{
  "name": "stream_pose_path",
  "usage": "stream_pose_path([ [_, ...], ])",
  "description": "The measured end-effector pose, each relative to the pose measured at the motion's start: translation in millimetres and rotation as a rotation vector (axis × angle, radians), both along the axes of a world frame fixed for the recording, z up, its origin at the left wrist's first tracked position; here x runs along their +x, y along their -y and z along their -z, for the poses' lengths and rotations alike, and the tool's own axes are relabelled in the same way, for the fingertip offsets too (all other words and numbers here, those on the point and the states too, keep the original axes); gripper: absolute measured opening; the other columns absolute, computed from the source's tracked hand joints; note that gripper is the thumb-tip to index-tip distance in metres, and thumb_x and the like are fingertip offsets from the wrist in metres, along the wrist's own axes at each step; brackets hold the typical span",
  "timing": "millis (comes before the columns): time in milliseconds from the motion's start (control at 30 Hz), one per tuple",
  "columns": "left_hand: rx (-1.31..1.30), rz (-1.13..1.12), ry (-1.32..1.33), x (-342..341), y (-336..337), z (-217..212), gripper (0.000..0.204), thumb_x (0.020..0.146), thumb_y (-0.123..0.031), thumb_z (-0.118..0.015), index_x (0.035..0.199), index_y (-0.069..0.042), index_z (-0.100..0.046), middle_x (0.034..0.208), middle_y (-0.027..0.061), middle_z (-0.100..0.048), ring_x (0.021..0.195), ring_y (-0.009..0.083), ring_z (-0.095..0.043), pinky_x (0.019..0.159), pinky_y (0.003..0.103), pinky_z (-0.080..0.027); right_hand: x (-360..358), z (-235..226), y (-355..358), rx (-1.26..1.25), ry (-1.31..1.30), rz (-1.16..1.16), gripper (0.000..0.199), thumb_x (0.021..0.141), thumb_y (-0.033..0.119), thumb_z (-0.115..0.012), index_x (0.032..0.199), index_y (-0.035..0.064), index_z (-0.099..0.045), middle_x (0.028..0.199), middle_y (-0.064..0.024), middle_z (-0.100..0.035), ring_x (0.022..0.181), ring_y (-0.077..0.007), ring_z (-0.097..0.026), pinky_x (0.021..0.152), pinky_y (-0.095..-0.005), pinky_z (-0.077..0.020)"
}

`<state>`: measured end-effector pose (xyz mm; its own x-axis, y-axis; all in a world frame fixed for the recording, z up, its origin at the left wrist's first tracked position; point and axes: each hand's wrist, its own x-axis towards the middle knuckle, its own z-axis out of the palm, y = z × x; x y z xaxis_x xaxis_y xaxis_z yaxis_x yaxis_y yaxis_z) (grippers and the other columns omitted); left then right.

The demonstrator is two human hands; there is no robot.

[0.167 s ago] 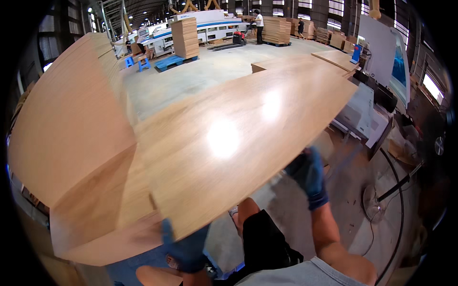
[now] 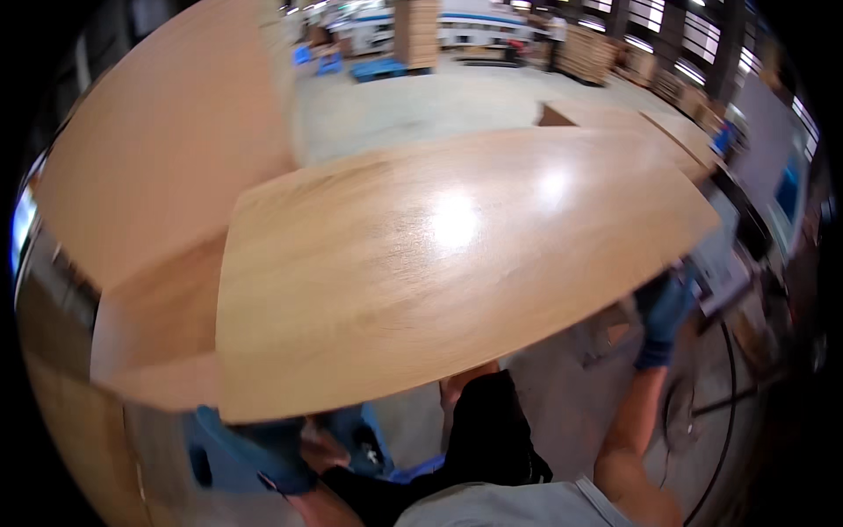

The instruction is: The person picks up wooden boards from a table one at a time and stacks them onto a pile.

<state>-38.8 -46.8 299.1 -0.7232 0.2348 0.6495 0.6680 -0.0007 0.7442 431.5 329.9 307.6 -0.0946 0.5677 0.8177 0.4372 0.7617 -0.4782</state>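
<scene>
A wide wood-grain board [image 2: 378, 299] with a glossy, light-reflecting face is held out in front of me, tilted up toward its right end. My left hand [image 2: 259, 450], in a blue-grey work glove, grips its near left corner; the fingers underneath are hidden. Further right, my right hand [image 2: 667, 309], gloved the same way, is closed on the near edge close to the right corner. Just left of the held board, a lower wood-grain panel [image 2: 158, 307] shows partly from beneath it.
A tall plain tan panel stack [image 2: 176, 149] rises at the left. Beyond the board lie more panels [image 2: 606, 119] at the right. A grey machine [image 2: 729, 263] stands near my right hand. Across the floor are a blue pallet [image 2: 378, 70] and stacked boards [image 2: 587, 54].
The board has swung toward a more level position and covers more of the lower panel. My right hand has moved right, my left hand to the left. The view has turned left.
</scene>
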Motion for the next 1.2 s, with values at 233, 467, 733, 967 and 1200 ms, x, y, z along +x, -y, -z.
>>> stream_pose_path([
  [233,-0.095,-0.268,-0.068,-76,54,42,0.032,0.09,-0.022,-0.055,0.11,0.004,-0.056,0.103,0.0187,-0.06,0.092,0.0271,-0.057,0.077,0.038,-0.045,19,-7,8,-0.627,-1.089,-0.621,0.043,0.095,0.026,-0.051,0.127,-0.0046,-0.049,0.127,-0.015,-0.053,0.117,-0.0228,-0.051,0.099,-0.0359,-0.0426],
  [467,0.702,0.06,0.753,-190,155,77,0.051,0.094,-0.032,-0.051,0.133,0.001,-0.044,0.127,0.013,-0.054,0.112,0.0276,-0.055,0.096,0.038,-0.045,-70,129,65,-0.557,-0.676,-0.229,0.039,0.097,0.02,-0.048,0.127,-0.0042,-0.049,0.124,-0.0143,-0.054,0.113,-0.0177,-0.051,0.1,-0.0343,-0.0421],
  [733,0.67,0.071,0.751,-309,234,142,0.052,0.092,-0.031,-0.057,0.131,0.0,-0.046,0.128,0.0128,-0.052,0.113,0.0274,-0.054,0.091,0.04,-0.048,-292,113,192,-1.639,-0.719,-1.041,0.04,0.099,0.029,-0.044,0.126,-0.0006,-0.047,0.124,-0.0175,-0.054,0.111,-0.0292,-0.056,0.096,-0.0459,-0.0465],
  [967,0.474,-0.271,0.712,-263,90,150,0.054,0.089,-0.028,-0.063,0.129,0.004,-0.046,0.121,0.0123,-0.056,0.103,0.022,-0.057,0.088,0.032,-0.048,-324,33,189,-1.646,-0.127,-1.021,0.027,0.092,0.019,-0.058,0.105,-0.0042,-0.059,0.099,-0.0128,-0.066,0.088,-0.0205,-0.067,0.08,-0.0332,-0.0545],
  [1200,0.184,-0.648,0.49,-323,87,142,0.056,0.088,-0.027,-0.064,0.122,0.013,-0.042,0.114,0.0204,-0.058,0.094,0.0221,-0.058,0.079,0.034,-0.049,-392,103,111,-0.449,0.114,-0.335,0.036,0.088,0.024,-0.059,0.107,-0.0058,-0.057,0.094,-0.0168,-0.065,0.086,-0.0259,-0.063,0.076,-0.0324,-0.0496],
])
